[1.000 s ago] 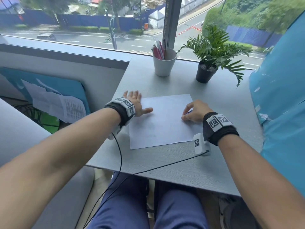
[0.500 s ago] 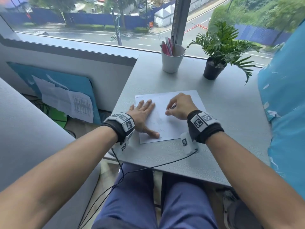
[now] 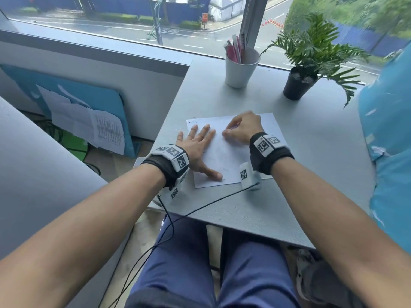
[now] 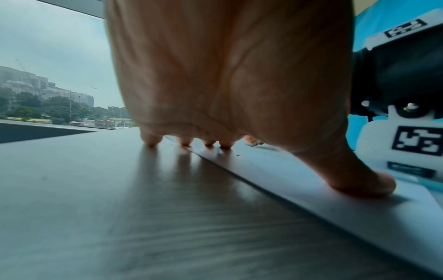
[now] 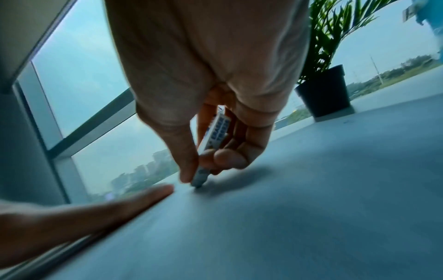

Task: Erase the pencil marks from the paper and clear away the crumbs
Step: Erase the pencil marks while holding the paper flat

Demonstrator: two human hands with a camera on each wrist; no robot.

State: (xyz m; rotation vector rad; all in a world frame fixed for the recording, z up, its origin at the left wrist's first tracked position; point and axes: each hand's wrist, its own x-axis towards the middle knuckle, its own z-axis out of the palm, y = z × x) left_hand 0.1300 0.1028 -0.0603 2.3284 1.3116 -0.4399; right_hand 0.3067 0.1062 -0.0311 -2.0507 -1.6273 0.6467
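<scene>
A white sheet of paper (image 3: pixel 224 156) lies on the grey table (image 3: pixel 300 174), with a few dark crumbs (image 3: pixel 195 122) near its far left corner. My left hand (image 3: pixel 198 143) lies flat with fingers spread over the paper's left edge, thumb pressing near the front. In the left wrist view the left hand's fingertips (image 4: pixel 184 141) touch down beside small crumbs (image 4: pixel 237 155). My right hand (image 3: pixel 242 128) pinches an eraser in a printed sleeve (image 5: pixel 214 138). The eraser's tip meets the paper (image 5: pixel 287 217) at its upper middle, close to my left hand's finger (image 5: pixel 143 197).
A white cup of pens (image 3: pixel 241 67) and a potted plant (image 3: pixel 300 83) stand at the table's far edge by the window. A blue padded panel (image 3: pixel 389 141) borders the right side. A black cable (image 3: pixel 200 210) trails over the front edge.
My left hand slid from the table's left onto the paper and now presses it flat. My right hand carried the eraser leftward and farther up the sheet.
</scene>
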